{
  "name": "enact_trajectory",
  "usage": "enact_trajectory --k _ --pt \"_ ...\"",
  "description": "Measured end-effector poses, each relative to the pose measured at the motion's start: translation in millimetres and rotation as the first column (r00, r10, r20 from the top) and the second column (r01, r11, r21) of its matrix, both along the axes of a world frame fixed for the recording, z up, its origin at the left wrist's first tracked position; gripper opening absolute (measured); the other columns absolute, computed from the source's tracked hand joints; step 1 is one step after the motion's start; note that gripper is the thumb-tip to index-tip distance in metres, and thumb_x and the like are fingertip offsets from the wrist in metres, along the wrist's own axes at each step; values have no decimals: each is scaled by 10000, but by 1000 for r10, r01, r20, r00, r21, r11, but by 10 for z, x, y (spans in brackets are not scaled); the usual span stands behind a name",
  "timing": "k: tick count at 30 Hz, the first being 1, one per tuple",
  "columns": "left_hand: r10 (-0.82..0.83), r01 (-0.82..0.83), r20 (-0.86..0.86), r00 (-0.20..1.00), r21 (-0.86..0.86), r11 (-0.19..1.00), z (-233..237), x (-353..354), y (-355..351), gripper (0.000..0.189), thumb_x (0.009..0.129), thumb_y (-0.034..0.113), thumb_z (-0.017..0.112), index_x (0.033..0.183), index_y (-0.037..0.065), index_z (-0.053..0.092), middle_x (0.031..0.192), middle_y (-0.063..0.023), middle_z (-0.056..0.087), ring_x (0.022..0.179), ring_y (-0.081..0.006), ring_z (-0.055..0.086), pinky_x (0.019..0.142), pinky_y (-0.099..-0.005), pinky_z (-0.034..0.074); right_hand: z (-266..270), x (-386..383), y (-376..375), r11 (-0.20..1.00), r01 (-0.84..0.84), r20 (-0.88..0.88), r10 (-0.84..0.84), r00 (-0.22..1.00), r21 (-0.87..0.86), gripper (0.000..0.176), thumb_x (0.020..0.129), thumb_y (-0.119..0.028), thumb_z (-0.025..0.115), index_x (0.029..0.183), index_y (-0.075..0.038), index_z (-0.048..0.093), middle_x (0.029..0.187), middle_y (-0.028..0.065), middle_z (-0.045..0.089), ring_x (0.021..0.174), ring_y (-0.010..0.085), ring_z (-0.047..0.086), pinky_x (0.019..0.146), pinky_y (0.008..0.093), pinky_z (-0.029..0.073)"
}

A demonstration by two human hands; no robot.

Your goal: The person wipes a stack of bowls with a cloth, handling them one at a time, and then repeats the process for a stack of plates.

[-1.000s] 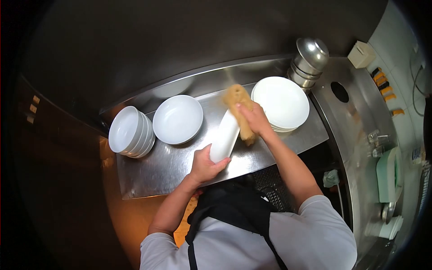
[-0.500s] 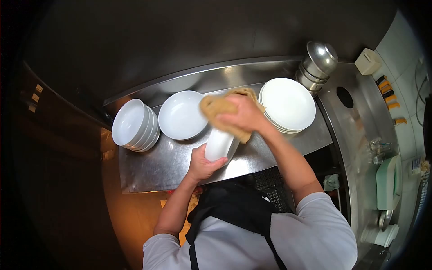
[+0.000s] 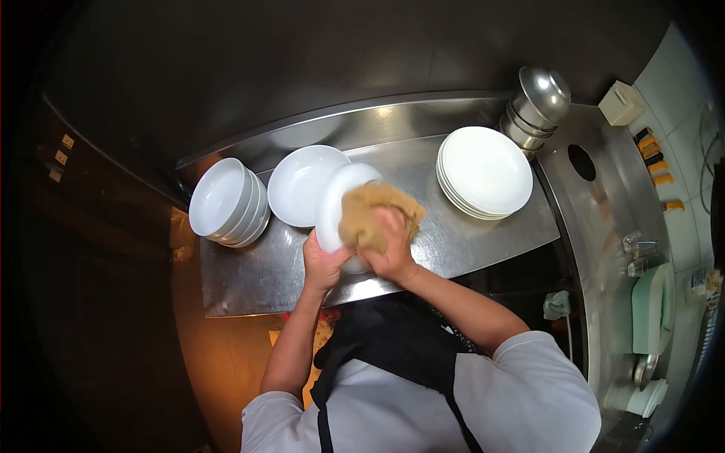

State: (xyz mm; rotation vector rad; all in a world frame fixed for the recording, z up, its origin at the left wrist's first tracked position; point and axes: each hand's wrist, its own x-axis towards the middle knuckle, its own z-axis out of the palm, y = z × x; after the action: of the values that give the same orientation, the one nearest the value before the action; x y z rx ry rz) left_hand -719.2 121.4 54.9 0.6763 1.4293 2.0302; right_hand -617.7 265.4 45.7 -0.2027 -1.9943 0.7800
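Observation:
In front of me, over the steel counter (image 3: 253,283), my left hand (image 3: 322,264) grips the near edge of a white bowl (image 3: 329,208). The bowl is tipped up on its side. A tan cloth (image 3: 370,208) is bunched in my right hand (image 3: 391,253) and pressed against the bowl's right side, covering much of it. Just behind the held bowl, another white bowl (image 3: 294,185) rests on the counter, partly hidden. Left of it stands a stack of white bowls (image 3: 219,198).
White plates (image 3: 485,170) are stacked at the counter's right. Behind them are stacked metal bowls (image 3: 542,98). Farther right is a steel worktop (image 3: 596,219) with a round hole, a green-and-white container (image 3: 649,309) and orange-handled tools (image 3: 658,166) along the tiled wall.
The bowl has turned and moved left and up, closer to the resting bowl. My right hand with the cloth has come down and nearer to my left hand.

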Motion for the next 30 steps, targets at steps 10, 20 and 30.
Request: enact_trajectory --k 10,20,30 --pt "-38 37 51 998 26 999 34 44 148 479 839 4 778 1279 -11 590 1178 -83 702 1050 -165 671 949 -321 534 197 -87 355 993 30 46 -24 999 -116 557 766 -269 772 1259 -35 656 1230 187 605 1187 364 566 1057 517 413" --pt "-125 121 -27 992 -103 987 144 79 121 483 812 23 825 1242 -12 608 1150 -71 706 1021 -145 668 914 -315 544 -279 307 781 953 29 170 24 985 -300 572 744 -256 792 1245 -16 653 1312 177 621 1225 352 597 1059 473 466" --pt "-259 232 -145 955 -183 955 58 75 -102 492 788 8 844 1238 -4 644 1131 -68 723 1024 -137 668 916 -315 543 895 -175 1475 492 -300 241 765 597 -817 576 888 -392 757 1343 -71 610 1325 131 635 1155 196 647 931 345 543"
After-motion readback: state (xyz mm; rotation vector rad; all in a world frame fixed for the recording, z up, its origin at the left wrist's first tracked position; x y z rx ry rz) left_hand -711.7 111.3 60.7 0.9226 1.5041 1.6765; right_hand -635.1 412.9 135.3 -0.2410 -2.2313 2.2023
